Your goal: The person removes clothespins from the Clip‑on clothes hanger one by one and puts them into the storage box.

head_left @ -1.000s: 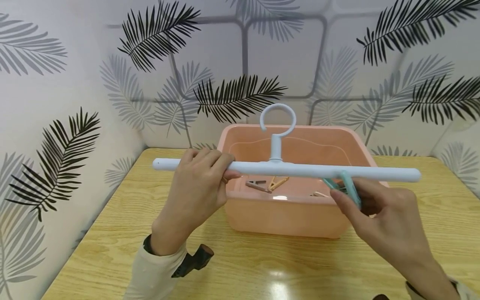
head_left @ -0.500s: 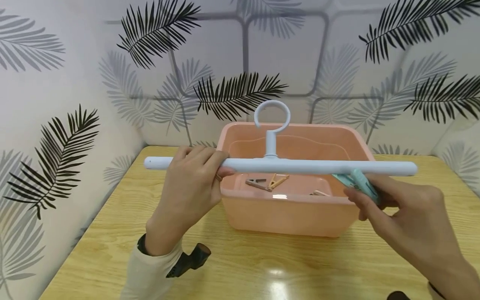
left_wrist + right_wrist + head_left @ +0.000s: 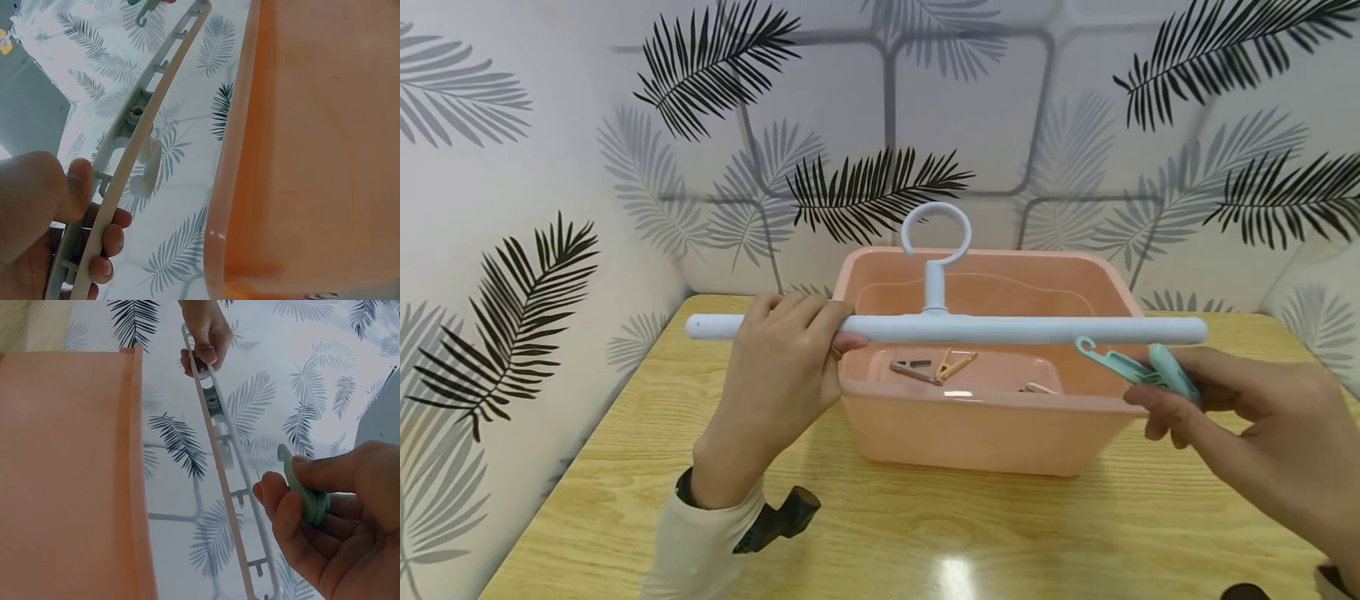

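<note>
We hold a pale blue hanger bar (image 3: pixel 1000 330) level above a pink plastic tub (image 3: pixel 985 433), which stands on a wooden table (image 3: pixel 625 500). The hanger's round hook (image 3: pixel 935 236) points upward, near the middle of the bar.

Left hand (image 3: pixel 778 392): the fingers curl over the top of the bar near its left end and the thumb closes from below, so the hand grips the bar firmly. In the left wrist view the bar (image 3: pixel 134 153) runs diagonally, with small ribs along its underside, and the fingers (image 3: pixel 103 240) wrap round its lower part.

Right hand (image 3: pixel 1247 425): thumb and forefinger pinch a teal clothes peg (image 3: pixel 1138 372) by its rear end. The peg sits just below the right end of the bar and is clear of it; its tip points left, toward the tub. In the right wrist view the peg (image 3: pixel 306 490) is clamped between the fingertips (image 3: pixel 281 506), apart from the bar (image 3: pixel 228 481).

The two hands are well apart, one at each end of the bar.

Inside the tub, several more pegs (image 3: pixel 934 367) lie loose on the floor: one brownish, one orange, others partly hidden behind the front wall. A dark strap device (image 3: pixel 778 518) is worn at the left wrist, over a cream sleeve (image 3: pixel 700 550).
</note>
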Action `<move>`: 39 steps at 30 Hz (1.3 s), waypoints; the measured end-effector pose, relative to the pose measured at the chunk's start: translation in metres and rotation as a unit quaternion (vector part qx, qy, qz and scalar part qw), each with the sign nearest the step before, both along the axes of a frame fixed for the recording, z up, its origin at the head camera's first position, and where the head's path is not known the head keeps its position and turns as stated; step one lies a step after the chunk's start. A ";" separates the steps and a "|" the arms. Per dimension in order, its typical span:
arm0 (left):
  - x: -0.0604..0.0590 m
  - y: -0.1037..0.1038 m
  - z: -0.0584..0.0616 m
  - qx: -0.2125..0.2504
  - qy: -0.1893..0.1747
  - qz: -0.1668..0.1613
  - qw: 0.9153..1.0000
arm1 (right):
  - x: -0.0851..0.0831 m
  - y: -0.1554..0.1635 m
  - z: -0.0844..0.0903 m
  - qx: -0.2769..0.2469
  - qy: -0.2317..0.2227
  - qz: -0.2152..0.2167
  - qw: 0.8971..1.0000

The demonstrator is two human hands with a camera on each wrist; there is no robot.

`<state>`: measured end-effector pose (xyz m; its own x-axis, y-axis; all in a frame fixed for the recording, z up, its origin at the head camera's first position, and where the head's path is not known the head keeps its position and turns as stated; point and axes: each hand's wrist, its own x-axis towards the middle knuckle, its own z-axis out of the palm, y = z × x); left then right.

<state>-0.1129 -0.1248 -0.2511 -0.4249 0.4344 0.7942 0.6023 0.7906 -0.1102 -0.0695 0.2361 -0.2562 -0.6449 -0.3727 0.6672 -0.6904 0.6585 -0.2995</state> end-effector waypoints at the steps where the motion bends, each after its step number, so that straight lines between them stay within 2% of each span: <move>1: 0.000 0.000 0.000 0.000 -0.001 0.001 1.000 | -0.002 0.004 0.000 -0.003 0.001 -0.001 1.000; 9: 0.004 0.000 0.000 -0.004 -0.003 0.003 1.000 | -0.007 0.017 0.009 -0.017 -0.019 -0.020 0.999; 14: 0.004 0.000 0.000 -0.011 -0.003 0.004 1.000 | -0.015 0.022 0.013 -0.017 -0.010 -0.011 1.000; 18: 0.003 -0.001 -0.001 -0.014 -0.004 0.007 1.000 | -0.022 0.024 0.019 -0.008 -0.004 -0.024 1.000; 24: 0.002 -0.005 -0.005 -0.016 -0.006 0.007 1.000 | -0.035 0.021 0.032 0.034 0.006 -0.062 0.997; 30: 0.000 -0.008 -0.008 -0.037 -0.012 0.020 0.999 | -0.050 0.019 0.049 0.082 -0.011 -0.088 0.993; 32: -0.001 -0.010 -0.010 -0.038 -0.015 0.025 0.999 | -0.057 0.018 0.055 0.107 -0.011 -0.085 0.991; 39: -0.002 -0.011 -0.014 -0.032 -0.024 0.025 0.999 | -0.094 0.012 0.068 0.187 -0.001 -0.024 0.982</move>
<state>-0.1152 -0.1357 -0.2650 -0.4847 0.4611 0.7433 0.5675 0.8124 -0.1339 -0.1635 0.2485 -0.1882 -0.6690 -0.5600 0.4887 -0.6553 0.7547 -0.0323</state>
